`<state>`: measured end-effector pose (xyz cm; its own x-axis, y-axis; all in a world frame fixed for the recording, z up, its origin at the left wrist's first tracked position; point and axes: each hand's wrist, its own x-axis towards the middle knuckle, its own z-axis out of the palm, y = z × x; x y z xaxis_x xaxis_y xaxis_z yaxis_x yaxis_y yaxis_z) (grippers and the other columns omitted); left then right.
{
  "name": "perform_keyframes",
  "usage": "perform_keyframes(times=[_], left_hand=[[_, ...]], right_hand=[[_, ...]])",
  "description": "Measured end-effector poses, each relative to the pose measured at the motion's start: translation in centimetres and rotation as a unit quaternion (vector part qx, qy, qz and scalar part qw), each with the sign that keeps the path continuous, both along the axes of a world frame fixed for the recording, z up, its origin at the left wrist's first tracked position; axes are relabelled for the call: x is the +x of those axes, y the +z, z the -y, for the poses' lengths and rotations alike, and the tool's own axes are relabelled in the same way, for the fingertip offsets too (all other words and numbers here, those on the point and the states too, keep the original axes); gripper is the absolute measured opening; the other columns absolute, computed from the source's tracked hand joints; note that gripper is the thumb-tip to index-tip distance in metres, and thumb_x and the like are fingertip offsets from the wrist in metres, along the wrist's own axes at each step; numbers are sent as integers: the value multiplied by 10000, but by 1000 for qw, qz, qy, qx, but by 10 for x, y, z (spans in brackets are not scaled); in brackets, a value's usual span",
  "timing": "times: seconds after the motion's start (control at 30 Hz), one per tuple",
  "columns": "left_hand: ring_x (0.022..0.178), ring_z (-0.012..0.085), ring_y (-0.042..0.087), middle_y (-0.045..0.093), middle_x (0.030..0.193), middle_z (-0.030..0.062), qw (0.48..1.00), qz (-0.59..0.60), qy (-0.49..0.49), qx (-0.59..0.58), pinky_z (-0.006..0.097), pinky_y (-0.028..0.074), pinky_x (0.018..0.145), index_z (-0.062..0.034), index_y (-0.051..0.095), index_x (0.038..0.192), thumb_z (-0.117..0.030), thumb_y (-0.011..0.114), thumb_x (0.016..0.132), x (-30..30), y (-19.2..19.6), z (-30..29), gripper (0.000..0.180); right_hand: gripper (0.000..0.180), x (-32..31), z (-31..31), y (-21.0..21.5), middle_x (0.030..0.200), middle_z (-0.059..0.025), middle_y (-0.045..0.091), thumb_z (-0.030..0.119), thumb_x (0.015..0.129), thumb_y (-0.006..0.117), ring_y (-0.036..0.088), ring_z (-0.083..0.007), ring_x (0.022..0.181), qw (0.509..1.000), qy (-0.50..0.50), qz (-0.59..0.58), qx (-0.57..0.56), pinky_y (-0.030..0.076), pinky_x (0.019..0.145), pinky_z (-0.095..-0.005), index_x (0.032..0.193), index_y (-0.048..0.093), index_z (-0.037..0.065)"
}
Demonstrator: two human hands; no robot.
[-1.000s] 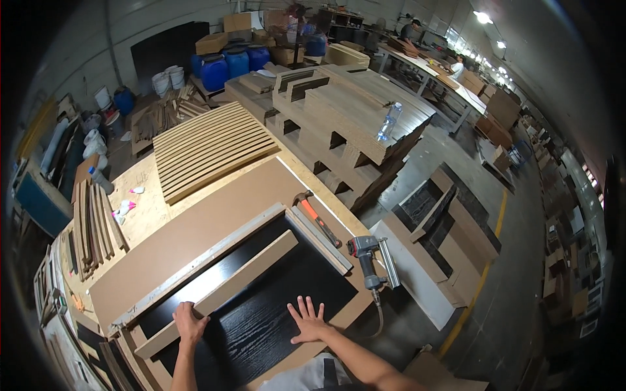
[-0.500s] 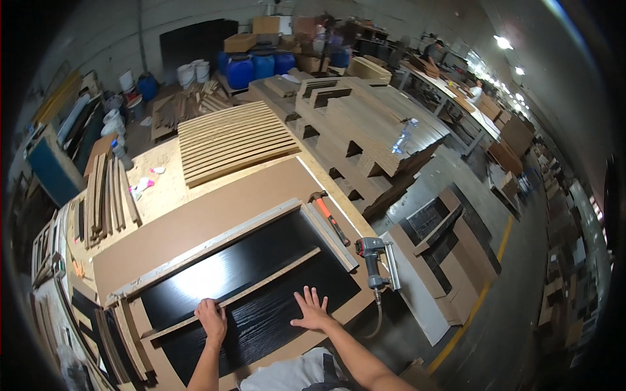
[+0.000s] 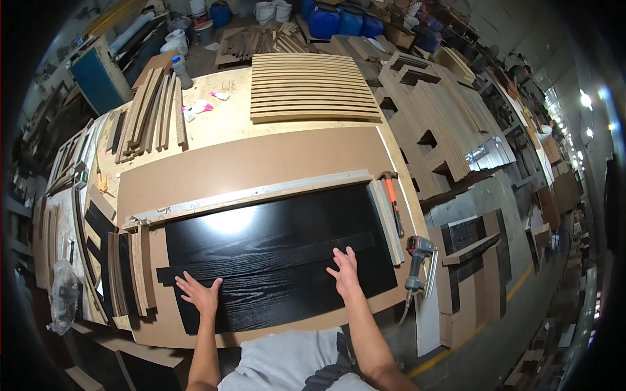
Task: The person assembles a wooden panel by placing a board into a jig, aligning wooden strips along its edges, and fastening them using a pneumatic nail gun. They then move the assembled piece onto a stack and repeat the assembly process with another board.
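Observation:
A black wood-grain panel [image 3: 274, 303] lies on a brown board, near my body. Across it runs a narrow black strip [image 3: 267, 260], its dark face up and its left end past the panel's edge. My left hand [image 3: 201, 294] is at the strip's near side toward that end, fingers spread. Toward the other end, my right hand [image 3: 345, 270] is open too, fingertips at the strip; whether they touch it I cannot tell. A pale wooden rail [image 3: 261, 193] borders the panel's far side, and a shorter rail [image 3: 386, 221] its right side.
An orange-handled hammer [image 3: 394, 205] lies right of the short rail. Beside it, at the table's right edge, is a nail gun [image 3: 417, 264] with a hose. Farther back are a slatted wooden panel [image 3: 313, 88], loose wood strips [image 3: 153, 114] and a stack of brown boards [image 3: 450, 124].
The strip has turned from its narrow edge onto its flat, dark face. My left hand has let go and spread its fingers; my right hand has moved to the strip. The view has shifted.

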<state>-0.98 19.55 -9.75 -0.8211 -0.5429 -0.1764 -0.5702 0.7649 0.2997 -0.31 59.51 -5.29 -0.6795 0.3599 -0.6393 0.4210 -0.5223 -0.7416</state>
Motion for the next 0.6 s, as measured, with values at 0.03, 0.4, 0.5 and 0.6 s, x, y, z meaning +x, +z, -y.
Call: perform_keyframes(times=[0.03, 0.4, 0.5, 0.6], left_hand=[[1522, 492, 49, 14, 1642, 322, 1000, -7, -9, -1, 692, 106, 1166, -43, 164, 1591, -474, 855, 748, -4, -5, 2, 1172], [1496, 551, 80, 56, 1597, 403, 999, -28, -43, -5, 650, 122, 1182, -11, 278, 1569, -564, 782, 794, -112, -6, -33, 1078], [1487, 564, 99, 82, 1584, 419, 998, -36, -48, -3, 643, 125, 1183, 9, 306, 1554, -558, 786, 792, -134, -5, -39, 1064], [1464, 595, 123, 106, 1567, 439, 995, -63, -73, -12, 609, 144, 1196, 34, 353, 1524, -543, 789, 800, -153, -12, -47, 1023]], right_hand=[[976, -10, 1, 5, 1605, -204, 254, 334, 916, 708, 173, -379, 1519, 1000, -5, -2, -11, 326, 1121, -598, 1611, 80, 59], [1005, -131, -31, 1, 1679, -152, 103, 299, 920, 699, 133, -364, 1541, 999, -6, -41, -4, 290, 1154, -591, 1620, 16, 65], [846, -152, -35, -6, 1599, -135, 245, 312, 913, 705, 147, -373, 1528, 998, -36, -46, -6, 283, 1151, -606, 1578, 231, 91], [583, -169, -48, -11, 1397, -110, 373, 330, 907, 713, 166, -382, 1505, 997, -40, -57, -12, 273, 1147, -624, 1384, 443, 131]])
